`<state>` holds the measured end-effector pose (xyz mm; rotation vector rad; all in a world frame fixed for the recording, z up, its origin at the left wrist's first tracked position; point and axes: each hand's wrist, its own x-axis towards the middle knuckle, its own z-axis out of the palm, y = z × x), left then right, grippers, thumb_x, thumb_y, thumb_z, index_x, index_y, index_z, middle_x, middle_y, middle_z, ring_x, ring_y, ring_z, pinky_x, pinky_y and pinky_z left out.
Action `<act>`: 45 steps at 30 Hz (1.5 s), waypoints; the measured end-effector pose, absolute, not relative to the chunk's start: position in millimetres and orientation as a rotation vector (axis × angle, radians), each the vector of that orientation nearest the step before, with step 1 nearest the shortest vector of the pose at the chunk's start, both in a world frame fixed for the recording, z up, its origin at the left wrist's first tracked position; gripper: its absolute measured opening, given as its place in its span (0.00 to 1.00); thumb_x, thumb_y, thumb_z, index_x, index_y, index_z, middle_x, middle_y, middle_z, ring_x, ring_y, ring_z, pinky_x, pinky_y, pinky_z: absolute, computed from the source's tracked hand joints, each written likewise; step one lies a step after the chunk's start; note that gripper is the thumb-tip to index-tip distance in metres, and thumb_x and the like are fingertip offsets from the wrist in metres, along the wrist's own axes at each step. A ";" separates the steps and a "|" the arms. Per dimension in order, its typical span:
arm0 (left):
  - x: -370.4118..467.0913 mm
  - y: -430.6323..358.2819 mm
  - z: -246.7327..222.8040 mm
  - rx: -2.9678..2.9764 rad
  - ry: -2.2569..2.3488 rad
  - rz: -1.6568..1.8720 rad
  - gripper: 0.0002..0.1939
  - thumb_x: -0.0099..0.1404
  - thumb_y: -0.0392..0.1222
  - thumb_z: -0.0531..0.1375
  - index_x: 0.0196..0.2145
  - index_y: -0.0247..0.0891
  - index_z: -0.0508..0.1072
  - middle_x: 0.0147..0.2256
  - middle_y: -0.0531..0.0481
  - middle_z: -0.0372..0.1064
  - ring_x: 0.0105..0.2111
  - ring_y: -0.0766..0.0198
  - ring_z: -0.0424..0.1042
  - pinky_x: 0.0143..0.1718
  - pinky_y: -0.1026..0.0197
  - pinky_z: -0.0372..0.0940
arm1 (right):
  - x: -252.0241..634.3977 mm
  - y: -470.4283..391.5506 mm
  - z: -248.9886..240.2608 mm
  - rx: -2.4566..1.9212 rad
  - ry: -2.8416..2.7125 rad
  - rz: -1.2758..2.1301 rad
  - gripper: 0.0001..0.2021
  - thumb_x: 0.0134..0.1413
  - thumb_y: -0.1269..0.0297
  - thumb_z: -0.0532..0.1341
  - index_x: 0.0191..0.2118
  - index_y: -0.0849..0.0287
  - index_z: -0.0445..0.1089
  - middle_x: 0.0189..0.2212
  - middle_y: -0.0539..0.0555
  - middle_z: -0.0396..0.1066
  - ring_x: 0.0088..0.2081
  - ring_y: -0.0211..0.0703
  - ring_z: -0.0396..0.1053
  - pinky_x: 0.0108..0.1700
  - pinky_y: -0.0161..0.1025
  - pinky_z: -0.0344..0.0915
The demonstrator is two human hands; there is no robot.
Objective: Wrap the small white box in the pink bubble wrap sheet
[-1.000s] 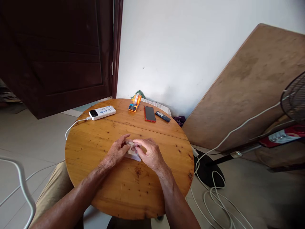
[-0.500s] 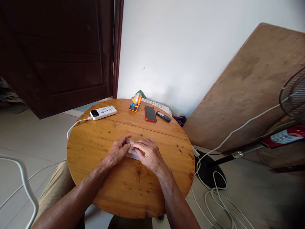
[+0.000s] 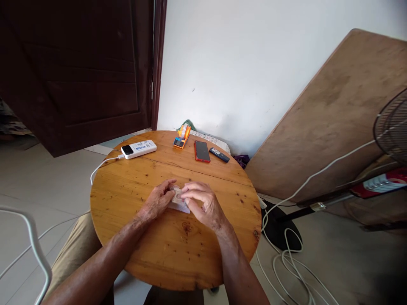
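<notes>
head view: small flat sheet (image 3: 180, 206) between left hand (image 3: 158, 200), pressing, and right hand (image 3: 203, 205), fingers bent.

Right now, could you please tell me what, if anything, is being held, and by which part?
The left hand holds the pale piece by its left side; whether the right hand grips it too cannot be told.

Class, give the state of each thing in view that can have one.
Small sheet, flat, partly covered
Left hand, on sheet
Right hand, fingers bent at sheet
Phone, screen up, dark
Handheld device, face up
White device, plugged in
Tape dispenser, tape loaded
Door, open
Board, leaning
Fan, on or off unclear
</notes>
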<state>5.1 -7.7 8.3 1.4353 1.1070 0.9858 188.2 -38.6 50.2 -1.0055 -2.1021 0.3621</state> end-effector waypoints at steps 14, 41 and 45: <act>7.9 -4.3 -2.2 1.234 0.935 1.107 0.32 0.52 0.45 0.60 0.54 0.31 0.66 0.42 0.44 0.74 0.38 0.59 0.73 0.41 0.59 0.68 | 184.3 -35.0 38.4 -1.408 -2.154 0.613 0.36 0.45 0.72 0.65 0.63 0.54 0.60 0.58 0.59 0.67 0.58 0.54 0.64 0.60 0.53 0.58; 10.5 -3.3 -8.0 1.254 0.929 1.120 0.36 0.53 0.45 0.62 0.58 0.32 0.62 0.42 0.46 0.72 0.39 0.61 0.73 0.43 0.59 0.67 | 188.2 -35.4 43.0 -1.524 -2.050 0.734 0.39 0.45 0.68 0.67 0.65 0.51 0.58 0.54 0.59 0.70 0.54 0.55 0.68 0.57 0.53 0.61; 10.1 -2.7 -5.5 1.234 0.918 1.119 0.33 0.53 0.44 0.62 0.57 0.35 0.63 0.40 0.49 0.71 0.39 0.63 0.72 0.42 0.60 0.66 | 185.7 -36.4 44.0 -1.528 -2.058 0.668 0.39 0.44 0.68 0.68 0.64 0.52 0.59 0.52 0.59 0.72 0.53 0.55 0.69 0.55 0.53 0.62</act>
